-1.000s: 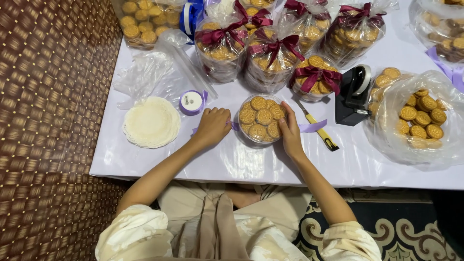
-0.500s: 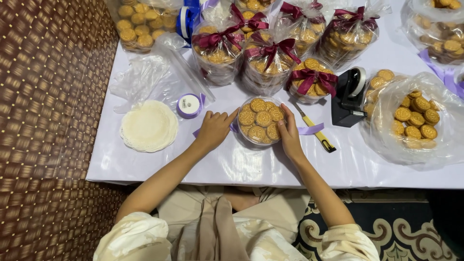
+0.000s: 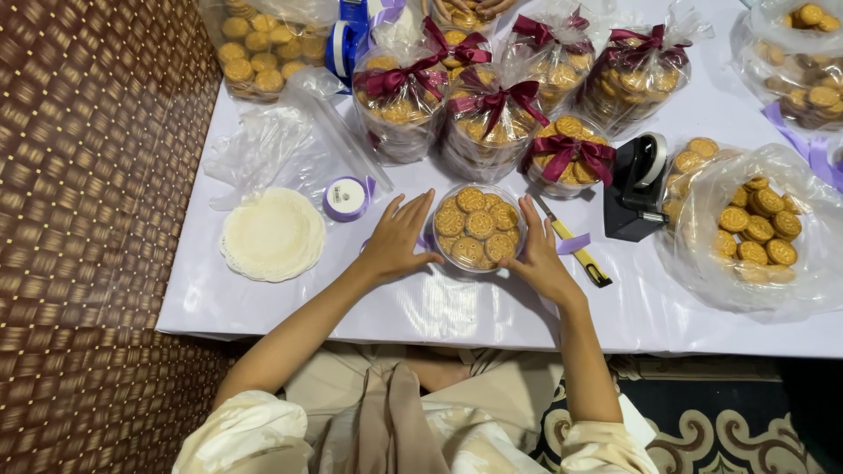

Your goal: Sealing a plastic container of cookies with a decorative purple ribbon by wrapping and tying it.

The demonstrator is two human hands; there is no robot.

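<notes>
The left hand [image 3: 397, 239] is lying spread, palm down, fingers splayed, its thumb touching the left wall of the clear round cookie container [image 3: 479, 228]. The right hand [image 3: 542, 254] is cupping the container's right wall with fingers extended, gripping nothing else. Both forearms are reaching forward over the white table [image 3: 457, 307]. The container is sitting between both hands, near a yellow utility knife [image 3: 575, 243].

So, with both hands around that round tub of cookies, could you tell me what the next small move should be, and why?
Probably reach for the purple ribbon roll beside the left hand. The clear tub, cupped between it and the right hand, looks full and bears no bow, while the wrapped tubs behind are tied with dark red ribbon.
</notes>
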